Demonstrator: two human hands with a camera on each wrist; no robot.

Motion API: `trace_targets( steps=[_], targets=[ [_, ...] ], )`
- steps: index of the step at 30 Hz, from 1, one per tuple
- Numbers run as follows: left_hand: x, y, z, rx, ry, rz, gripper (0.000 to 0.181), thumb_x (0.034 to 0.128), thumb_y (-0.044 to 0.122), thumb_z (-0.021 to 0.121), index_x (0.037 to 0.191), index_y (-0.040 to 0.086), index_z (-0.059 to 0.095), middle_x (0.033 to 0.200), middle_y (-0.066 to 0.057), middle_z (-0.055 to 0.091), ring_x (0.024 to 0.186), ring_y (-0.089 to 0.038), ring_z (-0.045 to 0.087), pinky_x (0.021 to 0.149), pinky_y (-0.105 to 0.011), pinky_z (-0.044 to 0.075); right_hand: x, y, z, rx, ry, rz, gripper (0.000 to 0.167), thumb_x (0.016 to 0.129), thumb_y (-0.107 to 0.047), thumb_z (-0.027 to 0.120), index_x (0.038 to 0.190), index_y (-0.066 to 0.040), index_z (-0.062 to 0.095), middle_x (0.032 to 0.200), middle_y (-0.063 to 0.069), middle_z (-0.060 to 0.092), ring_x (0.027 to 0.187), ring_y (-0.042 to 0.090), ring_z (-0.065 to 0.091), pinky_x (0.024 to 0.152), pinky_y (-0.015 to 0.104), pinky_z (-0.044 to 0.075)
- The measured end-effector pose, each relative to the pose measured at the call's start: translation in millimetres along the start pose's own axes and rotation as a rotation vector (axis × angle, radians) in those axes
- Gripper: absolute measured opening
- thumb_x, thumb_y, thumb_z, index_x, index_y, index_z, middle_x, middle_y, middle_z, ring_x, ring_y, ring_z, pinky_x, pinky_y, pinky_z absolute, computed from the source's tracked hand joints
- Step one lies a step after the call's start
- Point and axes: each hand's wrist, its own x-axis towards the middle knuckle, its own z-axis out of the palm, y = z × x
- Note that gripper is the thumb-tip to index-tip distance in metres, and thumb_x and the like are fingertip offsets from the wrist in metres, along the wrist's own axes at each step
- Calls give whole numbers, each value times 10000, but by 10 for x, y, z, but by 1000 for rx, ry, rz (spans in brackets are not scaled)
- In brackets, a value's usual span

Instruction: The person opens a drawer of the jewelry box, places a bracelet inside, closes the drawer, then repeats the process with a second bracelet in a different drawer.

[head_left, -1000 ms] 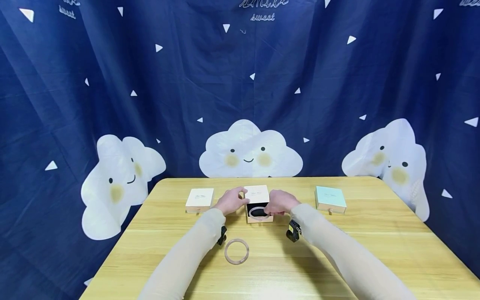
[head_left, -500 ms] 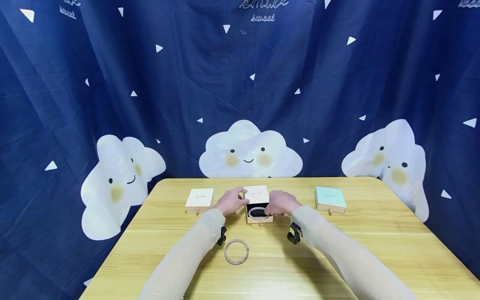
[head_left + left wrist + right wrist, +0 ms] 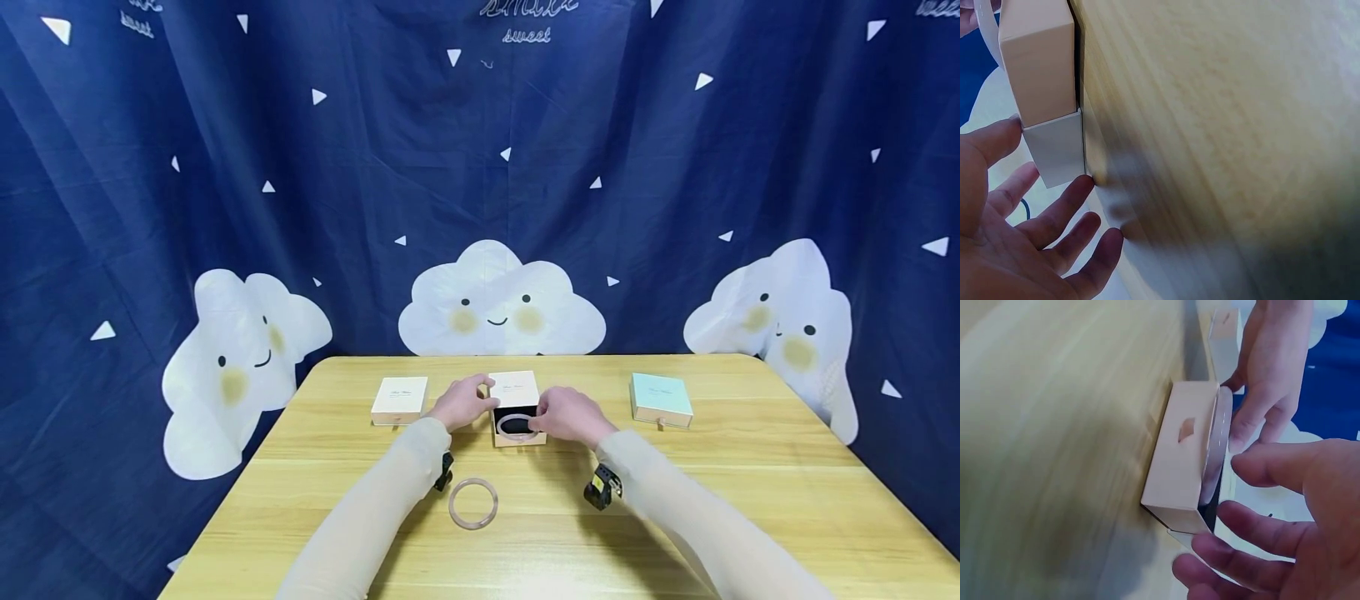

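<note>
While the left hand touches the side of the box, its fingers curve loosely and spread apart; the left wrist view shows the thumb tip near the seam where sleeve meets drawer. The drawer stands partway out toward the person, and a pale bangle lies in it over the black pad, its rim rising above the drawer's front edge.

Beside the drawer, the right hand reaches its fingertips to the bangle's edge in the head view. From its own wrist, thumb and forefinger are spread with a gap between them, and the other fingers are loosely bent; whether any tip presses the bangle, I cannot tell.

Seating the ring well likely calls for a light, even touch on both sides of the rim, so that it sits level and clear of the drawer's walls. A gentle steadying hold on the sleeve should be enough, since a hard push could slide the drawer or scuff the ring. The second bangle lies flat on the table, nearer the person and well apart from the drawer.
</note>
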Motion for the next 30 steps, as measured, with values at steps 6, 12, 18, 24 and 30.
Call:
trace_targets(
  steps=[6,12,18,24,30],
  targets=[
    [-17,11,-2,-8,-2,0,459,955,380,666,1366,191,588,1138,-77,688,1028,-238,633,885,-466,507,-121,14,0,59,47,-24,291,834,-319,792,1029,-110,737,1121,68,727,1003,239,645,879,457,505],
    [-15,11,1,0,-2,-8,451,960,383,660,1366,199,590,1146,-78,687,1028,-238,632,889,-458,507,-170,98,83,141,54,-37,357,825,-348,808,1111,-144,741,1354,132,632,1222,327,587,1026,528,455],
    [-15,15,-3,4,-1,-4,449,955,388,662,1359,204,593,1141,-74,686,1030,-238,632,883,-461,508,-200,154,160,178,58,-94,361,845,-355,793,1136,-145,752,1458,182,547,1343,412,502,1113,581,374],
    [-11,10,-3,14,6,-3,446,954,391,663,1355,207,595,1126,-67,689,1021,-232,629,877,-454,507,-207,164,188,177,86,-133,303,861,-311,781,1117,-152,759,1460,208,538,1341,437,497,1105,599,374],
    [-24,27,-17,8,3,0,443,954,373,667,1352,190,597,1122,-73,687,1005,-228,626,864,-451,508,-209,167,221,190,105,-178,208,867,-252,790,1058,-170,774,1437,225,554,1331,445,504,1114,600,361]
  ],
)
